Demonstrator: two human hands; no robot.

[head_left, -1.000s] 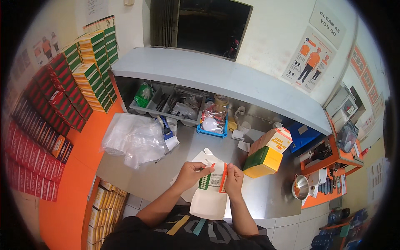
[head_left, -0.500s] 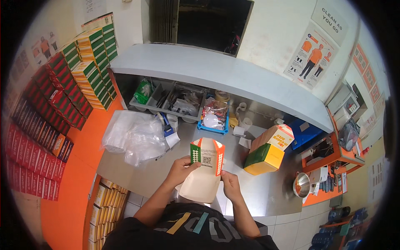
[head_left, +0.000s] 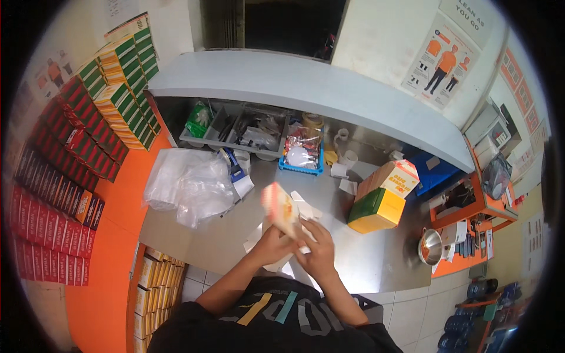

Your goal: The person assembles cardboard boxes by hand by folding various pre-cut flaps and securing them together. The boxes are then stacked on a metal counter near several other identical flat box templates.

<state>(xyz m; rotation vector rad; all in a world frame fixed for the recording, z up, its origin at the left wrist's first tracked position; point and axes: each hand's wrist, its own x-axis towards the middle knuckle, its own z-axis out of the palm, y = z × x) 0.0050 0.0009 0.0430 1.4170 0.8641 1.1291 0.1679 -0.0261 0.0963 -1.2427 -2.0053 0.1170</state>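
Over the near middle of the steel counter, my left hand [head_left: 273, 244] and my right hand [head_left: 318, 247] hold a paperboard food carton [head_left: 278, 203] between them. The carton is tilted and smeared by motion; an orange-and-white printed side shows. My left fingers are closed at its lower end, and my right fingers bend against its right edge. Pale card flaps [head_left: 306, 206] show behind the hands; whether they belong to this carton is unclear. To the right stand formed cartons, one white and orange [head_left: 388, 176] and one green and yellow [head_left: 376, 210].
Clear plastic bags [head_left: 191, 185] lie on the counter's left, beside a blue tape dispenser [head_left: 234, 167]. A blue basket [head_left: 301, 159] and grey bins [head_left: 247, 132] sit under the raised shelf [head_left: 294, 79]. A metal bowl [head_left: 431, 246] is at the right. Box stacks [head_left: 120, 100] line the left.
The carton, held up with its plain inside showing before, is now turned over and tilted. My hands have come closer together around its lower end.
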